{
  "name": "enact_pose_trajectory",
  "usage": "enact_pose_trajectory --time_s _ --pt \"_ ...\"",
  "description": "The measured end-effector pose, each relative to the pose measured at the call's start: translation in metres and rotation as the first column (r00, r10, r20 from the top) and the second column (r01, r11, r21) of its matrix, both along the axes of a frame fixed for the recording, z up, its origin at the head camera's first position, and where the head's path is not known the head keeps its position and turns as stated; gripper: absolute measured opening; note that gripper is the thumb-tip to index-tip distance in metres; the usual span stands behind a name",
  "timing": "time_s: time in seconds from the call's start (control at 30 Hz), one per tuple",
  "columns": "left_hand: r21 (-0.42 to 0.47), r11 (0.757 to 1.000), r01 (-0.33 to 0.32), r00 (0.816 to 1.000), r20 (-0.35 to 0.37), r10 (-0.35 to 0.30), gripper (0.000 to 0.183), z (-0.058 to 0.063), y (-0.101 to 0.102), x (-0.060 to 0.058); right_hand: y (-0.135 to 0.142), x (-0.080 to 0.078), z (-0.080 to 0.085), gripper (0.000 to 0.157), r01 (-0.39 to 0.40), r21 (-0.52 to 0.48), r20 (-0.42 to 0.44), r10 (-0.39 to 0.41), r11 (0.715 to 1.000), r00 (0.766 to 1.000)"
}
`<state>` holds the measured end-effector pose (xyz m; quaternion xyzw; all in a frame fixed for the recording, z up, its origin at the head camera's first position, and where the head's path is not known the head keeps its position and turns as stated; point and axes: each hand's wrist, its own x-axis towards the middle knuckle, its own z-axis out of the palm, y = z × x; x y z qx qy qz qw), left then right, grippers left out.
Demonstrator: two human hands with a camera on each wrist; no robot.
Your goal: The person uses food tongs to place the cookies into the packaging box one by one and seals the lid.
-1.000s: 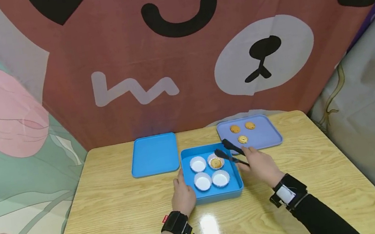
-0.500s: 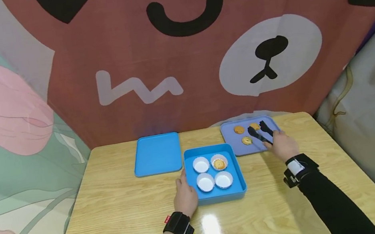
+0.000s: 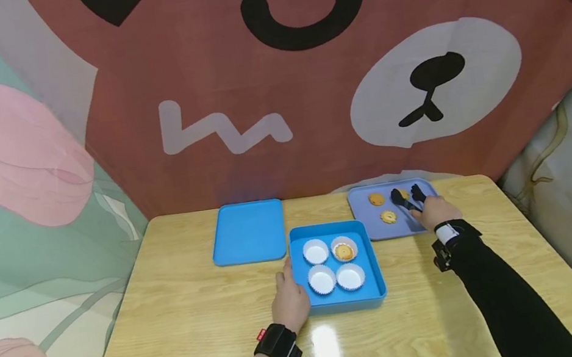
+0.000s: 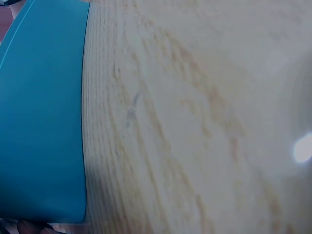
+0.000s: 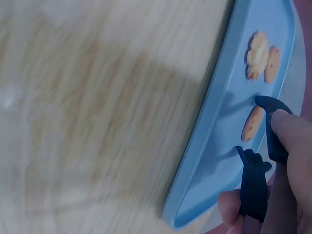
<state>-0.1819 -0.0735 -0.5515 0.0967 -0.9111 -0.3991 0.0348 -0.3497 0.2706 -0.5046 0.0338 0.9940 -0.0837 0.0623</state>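
Note:
My right hand (image 3: 437, 211) grips black tongs (image 3: 406, 200) over the lavender tray (image 3: 374, 232). The tong arms are spread, one tip on each side of a cookie (image 5: 252, 124); whether they touch it cannot be told. Two more cookies lie on the tray: a round one (image 3: 376, 199) at back left and a scalloped one (image 3: 388, 217) nearer the front. My left hand (image 3: 290, 304) rests against the left wall of a blue box (image 3: 341, 306), fingers extended along it. Inside are several white paper cups; the back right cup (image 3: 349, 240) holds a cookie (image 3: 344, 252).
A flat blue lid-like tray (image 3: 248, 232) lies at the back left of the wooden table (image 3: 184, 317), beside the box. A printed cloth (image 3: 219, 176) hangs right behind the table's back edge.
My right hand has carried the tongs from above the box rightward to the back right cookie on the lavender tray. The left hand stays at the box; the head view has shifted slightly.

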Motion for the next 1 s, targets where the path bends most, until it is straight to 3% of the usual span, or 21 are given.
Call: enact_pose_trajectory --time_s 0.5,1.0 --pt "-0.023 0.999 0.026 0.999 -0.033 -0.027 0.055 0.001 -0.002 0.001 -0.009 -0.011 -0.002 0.044 -0.033 0.022 -0.071 0.035 0.999 0.997" --pt "-0.030 0.999 0.026 0.999 -0.021 -0.026 0.055 -0.001 0.001 0.000 0.002 0.004 0.009 0.038 -0.104 -0.024 -0.110 0.100 0.994 0.989"
